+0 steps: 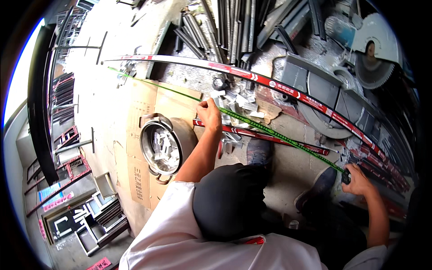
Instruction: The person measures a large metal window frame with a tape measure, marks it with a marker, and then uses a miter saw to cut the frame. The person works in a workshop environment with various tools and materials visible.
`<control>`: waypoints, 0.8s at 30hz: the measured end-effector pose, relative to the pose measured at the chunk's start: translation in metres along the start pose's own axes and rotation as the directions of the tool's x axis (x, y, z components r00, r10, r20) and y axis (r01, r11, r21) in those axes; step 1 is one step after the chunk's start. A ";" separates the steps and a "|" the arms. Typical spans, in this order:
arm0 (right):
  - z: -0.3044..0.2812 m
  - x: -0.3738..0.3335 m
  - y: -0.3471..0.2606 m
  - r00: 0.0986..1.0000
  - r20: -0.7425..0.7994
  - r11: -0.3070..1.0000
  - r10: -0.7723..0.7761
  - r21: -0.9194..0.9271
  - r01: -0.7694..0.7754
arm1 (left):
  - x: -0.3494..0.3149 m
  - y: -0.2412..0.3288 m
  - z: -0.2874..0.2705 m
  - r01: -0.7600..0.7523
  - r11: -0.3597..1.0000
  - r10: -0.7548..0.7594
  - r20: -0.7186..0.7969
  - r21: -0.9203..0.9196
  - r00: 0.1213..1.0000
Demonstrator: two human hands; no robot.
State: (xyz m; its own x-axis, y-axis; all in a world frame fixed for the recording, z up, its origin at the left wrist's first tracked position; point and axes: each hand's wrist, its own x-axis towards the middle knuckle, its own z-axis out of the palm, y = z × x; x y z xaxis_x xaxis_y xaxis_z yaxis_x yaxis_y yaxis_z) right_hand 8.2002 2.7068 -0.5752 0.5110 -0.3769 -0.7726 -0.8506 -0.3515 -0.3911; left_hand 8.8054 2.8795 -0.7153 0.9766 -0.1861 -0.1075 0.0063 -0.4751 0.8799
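A green tape measure blade stretches diagonally from lower right to upper left. Its small dark case sits in my right hand, fingers closed around it. Partway along the blade, my left hand pinches it between thumb and fingers. Beyond the blade lies a long bar with red and white film, curved by the lens. A shorter red-filmed bar lies under the blade, near my shoes. Beside my left forearm stands a metal pot holding many small silvery cut pieces.
Flattened cardboard lies under the pot. More cut pieces are scattered beyond my left hand. A circular cut-off saw with a bare toothed blade stands at the far right. Dark metal profiles are piled at the back; frames lie at left.
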 end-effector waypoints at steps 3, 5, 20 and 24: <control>-0.020 -0.020 -0.017 1.000 0.028 0.995 -0.003 0.096 0.000 | 0.003 0.008 -0.002 0.005 0.979 0.046 -0.242 0.206 0.969; -0.029 -0.029 -0.025 0.999 0.040 0.997 -0.021 0.073 0.018 | 0.021 0.007 -0.013 0.258 0.924 -0.226 -0.143 0.282 0.964; -0.071 -0.086 -0.034 0.984 -0.175 0.963 0.026 0.268 0.022 | 0.062 0.059 -0.023 0.412 0.562 -0.256 0.322 -0.718 0.911; -0.083 -0.092 -0.028 0.985 -0.163 0.943 0.061 0.332 -0.004 | 0.065 0.051 -0.024 0.495 0.452 -0.322 0.381 -0.743 0.867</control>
State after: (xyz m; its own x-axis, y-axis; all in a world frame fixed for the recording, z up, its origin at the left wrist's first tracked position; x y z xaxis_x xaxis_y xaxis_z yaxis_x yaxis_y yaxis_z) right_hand 8.1871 2.6803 -0.4519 0.4711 -0.5325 -0.7032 -0.8454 -0.0452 -0.5322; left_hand 8.8746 2.8637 -0.6669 0.7623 -0.3363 -0.5530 0.6455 0.3321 0.6878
